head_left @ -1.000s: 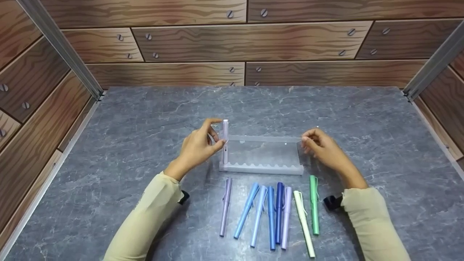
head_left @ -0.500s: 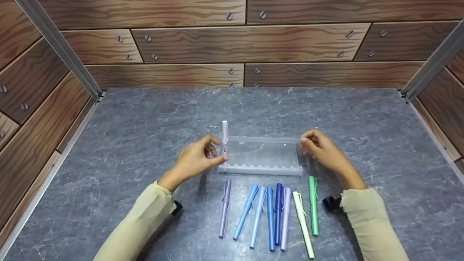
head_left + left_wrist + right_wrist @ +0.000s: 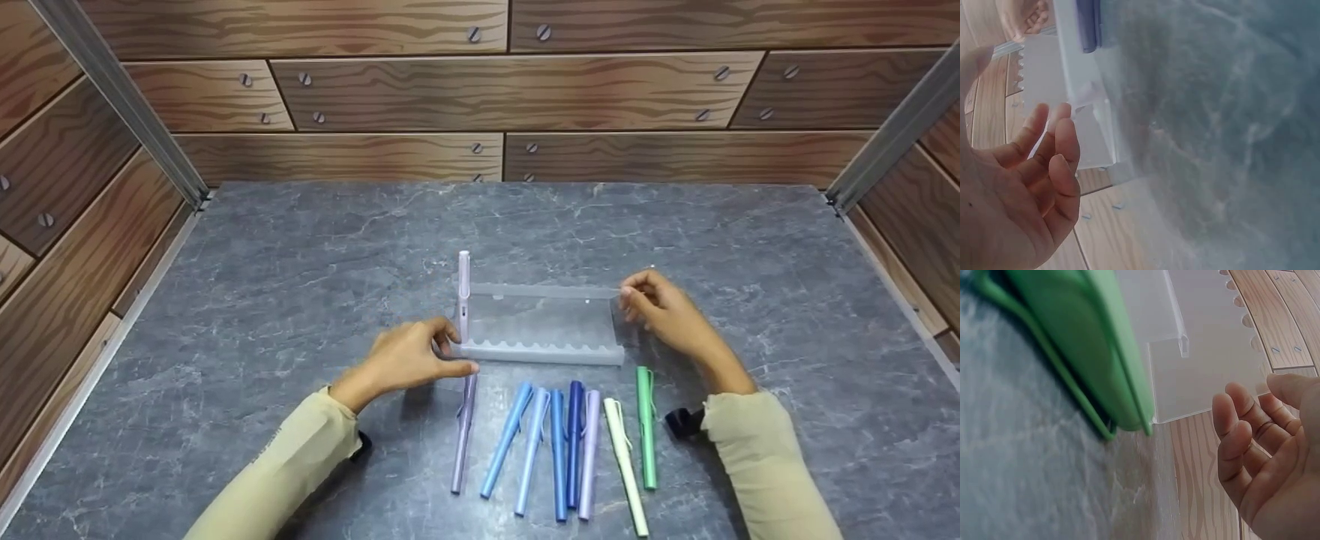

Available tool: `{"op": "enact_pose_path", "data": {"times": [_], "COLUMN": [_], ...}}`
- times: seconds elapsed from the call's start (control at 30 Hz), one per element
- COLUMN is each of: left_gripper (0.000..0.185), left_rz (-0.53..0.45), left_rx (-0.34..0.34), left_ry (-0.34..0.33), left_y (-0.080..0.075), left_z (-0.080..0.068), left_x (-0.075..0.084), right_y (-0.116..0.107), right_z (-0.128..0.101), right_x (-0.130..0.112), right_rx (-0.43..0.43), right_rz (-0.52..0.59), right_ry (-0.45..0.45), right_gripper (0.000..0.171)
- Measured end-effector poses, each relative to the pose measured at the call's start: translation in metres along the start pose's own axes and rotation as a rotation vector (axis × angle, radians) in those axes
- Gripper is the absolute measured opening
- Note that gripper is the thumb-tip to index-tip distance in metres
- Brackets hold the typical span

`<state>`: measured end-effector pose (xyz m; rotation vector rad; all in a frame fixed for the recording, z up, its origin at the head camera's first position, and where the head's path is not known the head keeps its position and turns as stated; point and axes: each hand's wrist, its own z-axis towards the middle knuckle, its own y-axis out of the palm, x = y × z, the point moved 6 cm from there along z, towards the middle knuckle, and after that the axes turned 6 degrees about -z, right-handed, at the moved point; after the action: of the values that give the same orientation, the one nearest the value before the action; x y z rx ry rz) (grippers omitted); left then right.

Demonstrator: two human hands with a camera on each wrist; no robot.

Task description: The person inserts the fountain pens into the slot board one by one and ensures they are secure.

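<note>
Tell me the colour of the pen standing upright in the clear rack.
Pale lilac pen; clearest in the head view.

A rack point(image 3: 541, 324) is standing at the centre of the frame on the desk point(image 3: 300, 255), with one pen point(image 3: 463, 297) upright at its left end. Seven pens point(image 3: 559, 442) are lying in a row below it. The left hand point(image 3: 409, 358) is sitting lower left of the rack, the right hand point(image 3: 664, 311) at its right end.

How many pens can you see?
8. One lilac pen stands upright at the left end of the clear rack. Seven lie on the table in front: purple, two light blue, dark blue, lilac, pale green, green.
</note>
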<state>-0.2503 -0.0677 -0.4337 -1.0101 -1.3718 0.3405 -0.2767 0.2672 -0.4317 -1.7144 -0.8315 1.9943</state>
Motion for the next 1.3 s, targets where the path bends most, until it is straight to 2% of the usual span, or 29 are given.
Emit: {"op": "enact_pose_path", "data": {"times": [0.23, 0.4, 0.57, 0.77, 1.07, 1.3], "left_gripper": [0.054, 0.055, 0.054, 0.052, 0.052, 0.049], "left_rz": [0.082, 0.137, 0.171, 0.191, 0.200, 0.207], "left_rx": [-0.040, -0.037, -0.037, -0.032, -0.047, -0.057], "left_ry": [0.010, -0.015, -0.009, 0.017, 0.000, 0.014], "left_y": [0.010, 0.011, 0.013, 0.018, 0.021, 0.023], "left_z": [0.002, 0.003, 0.002, 0.001, 0.000, 0.000], "left_x": [0.002, 0.002, 0.005, 0.006, 0.006, 0.005], "right_y": [0.000, 0.001, 0.001, 0.001, 0.000, 0.001], "right_z": [0.001, 0.001, 0.000, 0.000, -0.001, -0.001], "right_x": [0.002, 0.001, 0.002, 0.003, 0.000, -0.001], "right_rx": [0.002, 0.001, 0.004, 0.004, 0.005, 0.010], "right_rz": [0.007, 0.023, 0.023, 0.013, 0.011, 0.019], "right_ry": [0.002, -0.001, -0.002, -0.005, -0.004, 0.004], "right_gripper": [0.031, 0.029, 0.028, 0.027, 0.026, 0.025]}}
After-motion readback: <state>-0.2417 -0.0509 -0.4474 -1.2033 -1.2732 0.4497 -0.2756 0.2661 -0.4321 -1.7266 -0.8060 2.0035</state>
